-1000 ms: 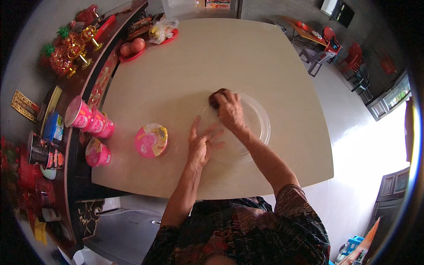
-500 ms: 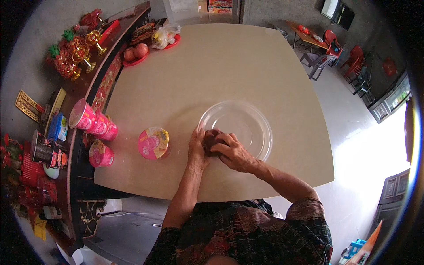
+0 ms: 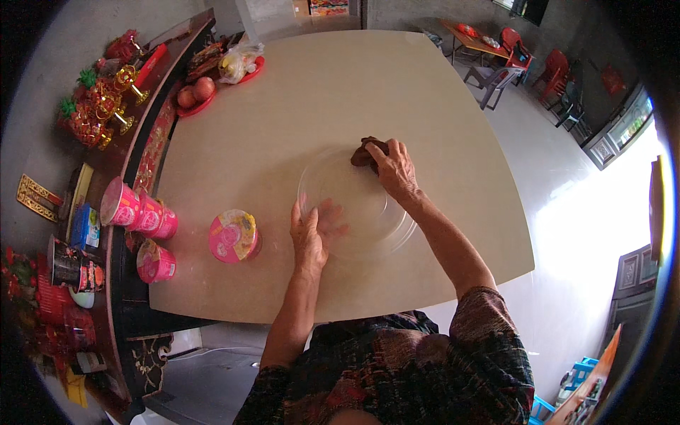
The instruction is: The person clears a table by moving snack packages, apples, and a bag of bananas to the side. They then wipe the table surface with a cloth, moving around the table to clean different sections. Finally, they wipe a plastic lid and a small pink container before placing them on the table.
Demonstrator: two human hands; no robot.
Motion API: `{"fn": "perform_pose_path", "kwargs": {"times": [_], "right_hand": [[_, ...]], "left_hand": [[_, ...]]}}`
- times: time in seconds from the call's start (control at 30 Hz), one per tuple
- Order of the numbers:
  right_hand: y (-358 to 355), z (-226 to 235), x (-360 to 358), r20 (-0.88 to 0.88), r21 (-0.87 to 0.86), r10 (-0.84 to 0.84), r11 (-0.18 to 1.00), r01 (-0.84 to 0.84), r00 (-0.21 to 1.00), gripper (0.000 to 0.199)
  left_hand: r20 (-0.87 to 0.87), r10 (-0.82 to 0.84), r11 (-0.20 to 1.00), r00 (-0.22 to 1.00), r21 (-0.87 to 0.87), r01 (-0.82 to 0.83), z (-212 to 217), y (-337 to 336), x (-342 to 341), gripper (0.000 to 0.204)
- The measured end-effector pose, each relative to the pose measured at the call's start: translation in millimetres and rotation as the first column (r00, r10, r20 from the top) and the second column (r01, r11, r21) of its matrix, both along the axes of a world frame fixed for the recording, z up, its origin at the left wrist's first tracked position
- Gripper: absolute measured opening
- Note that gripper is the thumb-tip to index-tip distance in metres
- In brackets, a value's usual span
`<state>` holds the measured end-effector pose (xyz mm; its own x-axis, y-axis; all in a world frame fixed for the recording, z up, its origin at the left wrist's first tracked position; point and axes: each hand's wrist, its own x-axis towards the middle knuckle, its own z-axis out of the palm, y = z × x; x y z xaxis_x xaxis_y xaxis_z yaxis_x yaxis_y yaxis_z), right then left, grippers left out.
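Note:
A clear round dish (image 3: 368, 230) is tilted over the beige table. My left hand (image 3: 312, 237) is closed on its left rim; the thumb lies on the near side, and the fingers show through the clear wall behind it. A crumpled brown cloth (image 3: 367, 154) is bunched in my right hand (image 3: 397, 173), pressed at the dish's far edge. The dish's base cannot be told from its top. To the left of my left hand stands a pink-and-yellow lidded cup (image 3: 234, 237).
More pink cups (image 3: 145, 212) stand along the table's left side, by a dark wooden cabinet (image 3: 134, 163) with ornaments. Round fruit on a red plate (image 3: 198, 105) and a plastic bag (image 3: 241, 62) lie at the far left. Chairs (image 3: 494, 81) stand beyond the table's far right.
My right hand has moved with the cloth from the dish's near left part to its far edge. My left hand has shifted slightly left, and the dish has tilted. The view has shifted slightly.

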<state>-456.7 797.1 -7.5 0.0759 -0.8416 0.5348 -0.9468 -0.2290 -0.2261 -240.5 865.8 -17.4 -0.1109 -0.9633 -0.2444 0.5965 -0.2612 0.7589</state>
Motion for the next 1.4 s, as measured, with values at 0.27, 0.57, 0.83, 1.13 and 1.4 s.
{"fn": "perform_pose_path", "kwargs": {"times": [0.27,0.57,0.83,1.13,1.4], "right_hand": [[103.2,12.9,-5.0,-0.081,0.083,-0.066,0.994,0.073,0.995,0.026],[156.2,30.0,68.8,0.069,0.260,0.271,0.924,-0.280,0.960,0.029],[31.9,11.9,75.9,0.152,0.011,0.181,0.983,-0.185,0.972,0.037],[12.6,7.7,106.9,0.168,0.043,0.352,0.931,-0.364,0.921,0.031],[109.9,25.4,53.1,0.107,0.207,0.544,0.806,-0.554,0.832,0.026]], "left_hand": [[0.017,0.062,0.998,0.998,-0.010,-0.061,2.8,5.4,-3.4,0.049],[-0.053,-0.020,0.999,0.998,-0.050,0.017,-2.4,3.3,2.7,0.053],[0.006,-0.046,0.996,0.999,-0.076,0.047,-11.5,0.2,5.1,0.065],[-0.153,0.062,0.998,0.986,-0.016,-0.065,0.7,-0.6,1.1,0.058],[-0.183,0.203,0.968,0.962,-0.113,-0.226,-25.0,2.8,-2.5,0.061]]}}
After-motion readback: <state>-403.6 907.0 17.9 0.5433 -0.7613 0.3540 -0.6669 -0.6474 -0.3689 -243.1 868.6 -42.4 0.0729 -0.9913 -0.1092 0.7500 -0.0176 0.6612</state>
